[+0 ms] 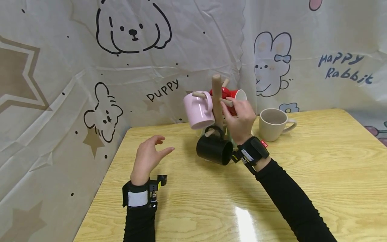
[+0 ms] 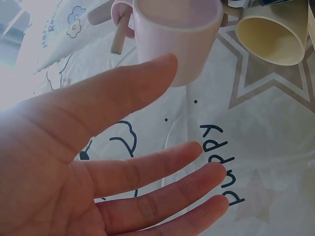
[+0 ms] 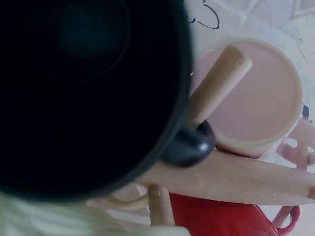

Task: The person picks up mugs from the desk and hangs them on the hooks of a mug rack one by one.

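Note:
A wooden mug tree (image 1: 216,97) stands at the back of the table. My right hand (image 1: 242,117) is at its upper right, thumb and forefinger pinching a wooden peg (image 1: 227,102). From an upper peg on the left hangs a pink mug (image 1: 196,111). A black mug (image 1: 211,148) hangs sideways by its handle on a lower front peg; it fills much of the right wrist view. Behind the post is a red mug (image 3: 216,216), partly hidden by my right hand. My left hand (image 1: 147,158) hovers left of the tree, fingers spread, holding nothing.
A beige mug (image 1: 273,124) stands upright on the wooden table (image 1: 193,208), right of the tree. The left wrist view shows a cream-coloured mug (image 2: 270,39) beyond the pink one. A printed cloth (image 1: 199,43) hangs behind the table and along its left side.

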A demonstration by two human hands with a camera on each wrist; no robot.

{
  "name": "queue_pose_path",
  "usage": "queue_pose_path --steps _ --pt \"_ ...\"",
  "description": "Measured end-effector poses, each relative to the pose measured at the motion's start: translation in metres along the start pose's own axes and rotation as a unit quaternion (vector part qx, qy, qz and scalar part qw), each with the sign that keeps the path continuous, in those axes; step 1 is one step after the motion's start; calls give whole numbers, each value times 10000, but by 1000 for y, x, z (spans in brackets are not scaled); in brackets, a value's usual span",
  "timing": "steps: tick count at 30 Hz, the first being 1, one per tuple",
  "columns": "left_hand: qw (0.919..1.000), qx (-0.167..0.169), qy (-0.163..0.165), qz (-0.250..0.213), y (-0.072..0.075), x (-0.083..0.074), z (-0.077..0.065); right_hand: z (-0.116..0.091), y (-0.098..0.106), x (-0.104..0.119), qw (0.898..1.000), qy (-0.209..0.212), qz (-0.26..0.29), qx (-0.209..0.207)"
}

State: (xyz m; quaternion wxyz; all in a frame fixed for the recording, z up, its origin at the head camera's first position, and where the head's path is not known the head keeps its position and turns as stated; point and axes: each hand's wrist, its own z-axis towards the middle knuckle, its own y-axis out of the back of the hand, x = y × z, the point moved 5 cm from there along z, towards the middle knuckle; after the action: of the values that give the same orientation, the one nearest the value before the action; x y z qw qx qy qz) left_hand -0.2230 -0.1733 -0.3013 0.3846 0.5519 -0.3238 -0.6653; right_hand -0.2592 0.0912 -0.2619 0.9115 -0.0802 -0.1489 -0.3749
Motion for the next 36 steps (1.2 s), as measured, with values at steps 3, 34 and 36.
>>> queue_pose_path --steps 3,34,36 --pt "10000 -32 -21 11 0 0 0 -1 -2 8 9989 420 -85 -165" --pt "10000 -60 -66 8 2 0 -1 2 9 29 9925 1183 -98 295" --pt "9999 -64 -76 16 3 0 -2 7 19 25 9936 1041 233 358"
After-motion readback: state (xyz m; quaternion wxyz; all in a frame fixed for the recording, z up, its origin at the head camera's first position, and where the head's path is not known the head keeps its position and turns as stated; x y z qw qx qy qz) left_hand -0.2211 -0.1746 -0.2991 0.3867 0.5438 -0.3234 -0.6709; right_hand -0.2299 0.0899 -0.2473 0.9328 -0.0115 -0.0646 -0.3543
